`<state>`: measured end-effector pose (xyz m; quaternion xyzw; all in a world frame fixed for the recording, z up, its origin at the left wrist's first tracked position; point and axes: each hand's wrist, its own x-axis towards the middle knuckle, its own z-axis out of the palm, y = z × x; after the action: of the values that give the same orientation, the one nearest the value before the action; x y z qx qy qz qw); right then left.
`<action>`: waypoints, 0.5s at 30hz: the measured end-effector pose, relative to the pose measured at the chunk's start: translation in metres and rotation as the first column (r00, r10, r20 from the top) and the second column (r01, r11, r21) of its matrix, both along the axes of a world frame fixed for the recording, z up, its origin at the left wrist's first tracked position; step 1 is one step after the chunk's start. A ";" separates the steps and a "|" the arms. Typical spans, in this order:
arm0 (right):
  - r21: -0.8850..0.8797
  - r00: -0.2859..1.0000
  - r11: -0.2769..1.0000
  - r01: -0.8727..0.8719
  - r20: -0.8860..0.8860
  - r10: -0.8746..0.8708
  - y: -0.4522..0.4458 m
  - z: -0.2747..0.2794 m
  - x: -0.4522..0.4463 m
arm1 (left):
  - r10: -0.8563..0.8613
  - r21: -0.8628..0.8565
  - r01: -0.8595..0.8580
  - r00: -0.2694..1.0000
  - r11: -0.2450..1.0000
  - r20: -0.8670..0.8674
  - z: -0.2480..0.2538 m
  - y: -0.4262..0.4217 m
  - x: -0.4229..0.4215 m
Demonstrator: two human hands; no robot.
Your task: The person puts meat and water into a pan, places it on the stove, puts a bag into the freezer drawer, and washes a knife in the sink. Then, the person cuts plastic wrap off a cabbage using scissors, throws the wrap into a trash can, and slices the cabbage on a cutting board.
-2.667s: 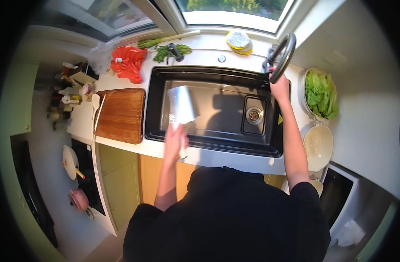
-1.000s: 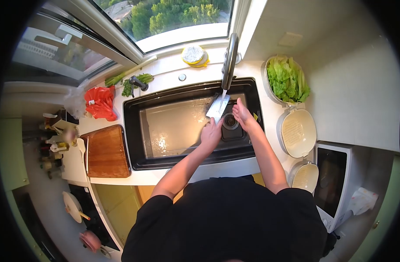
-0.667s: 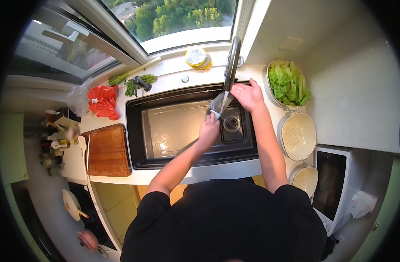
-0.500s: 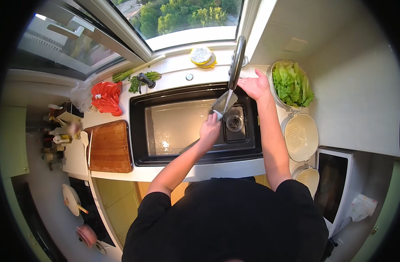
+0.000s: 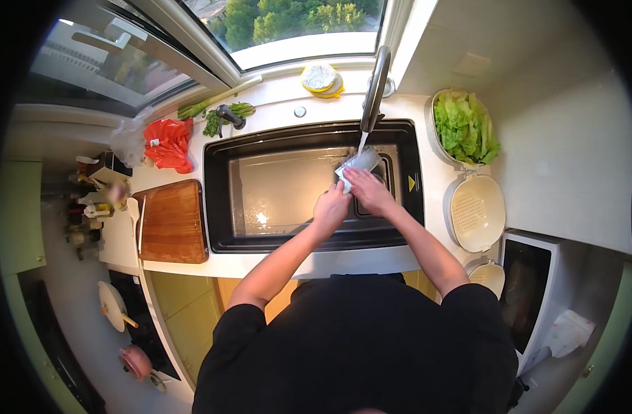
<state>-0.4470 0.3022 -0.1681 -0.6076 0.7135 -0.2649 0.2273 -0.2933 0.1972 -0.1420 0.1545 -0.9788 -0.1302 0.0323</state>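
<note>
A cleaver [image 5: 368,159] with a broad grey blade and a pale handle is tilted over the right part of the black sink [image 5: 219,238]. My left hand [image 5: 331,209] is closed around its handle. My right hand [image 5: 369,192] lies across the cleaver where blade and handle meet, its fingers stretched out and touching it. Water runs from the black faucet [image 5: 375,93] onto the blade. The drain behind my right hand is mostly covered.
Left of the sink lie a wooden cutting board [image 5: 171,222] and a red plastic bag [image 5: 168,143]. Green stalks [image 5: 219,98] and a foil-topped container [image 5: 320,79] sit by the window. To the right stand lettuce [image 5: 464,130] in a bowl, a cream basket [image 5: 476,212] and a microwave [image 5: 526,286].
My right hand has come down from beside the faucet onto the cleaver. The blade has turned flatter under the water. My left hand keeps its hold on the handle.
</note>
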 end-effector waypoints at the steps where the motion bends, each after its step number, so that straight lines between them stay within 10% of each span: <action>1: 0.042 1.000 0.999 0.006 -0.030 -0.005 0.002 -0.006 -0.007 | 0.000 0.034 0.000 1.000 0.999 0.019 0.004 0.000 0.003; 6: 0.390 0.957 0.879 0.275 -0.197 -0.212 0.004 -0.046 -0.057 | 0.012 0.110 -0.029 0.988 0.993 0.153 0.002 0.004 0.014; 8: 0.283 0.920 0.876 0.391 -0.098 -0.379 -0.010 -0.154 -0.096 | 0.023 0.181 -0.065 0.975 0.981 0.223 -0.014 0.000 0.011; 9: 0.398 0.751 0.803 0.444 0.323 -0.576 -0.024 -0.109 -0.094 | 0.070 0.275 -0.134 0.970 0.952 0.233 -0.012 -0.003 0.003; 10: 0.498 0.091 0.670 0.550 0.762 -0.641 -0.040 -0.058 -0.090 | 0.121 0.365 -0.209 0.961 0.907 0.250 -0.006 -0.004 -0.005; 11: 0.633 -0.403 0.485 0.604 0.767 -0.499 -0.056 -0.001 -0.085 | 0.179 0.448 -0.292 0.944 0.845 0.277 -0.003 -0.005 -0.011; 12: 0.493 -0.460 0.763 0.418 0.839 -0.290 -0.050 -0.018 -0.122 | 0.238 0.607 -0.386 0.920 0.695 0.312 -0.009 -0.010 -0.021; 14: 0.098 -0.568 0.919 0.381 0.809 0.149 -0.067 0.068 -0.122 | 0.337 0.613 -0.530 0.847 0.586 0.410 -0.039 -0.017 -0.026; 15: 0.197 -0.587 0.895 0.401 0.805 0.086 -0.076 0.096 -0.131 | 0.202 0.590 -0.446 0.878 0.673 0.434 -0.035 -0.025 -0.019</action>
<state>-0.5784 0.2265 -0.0719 0.0662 0.1842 -0.7853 0.5874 -0.3122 0.1718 -0.1775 0.3489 -0.8104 -0.4394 -0.1686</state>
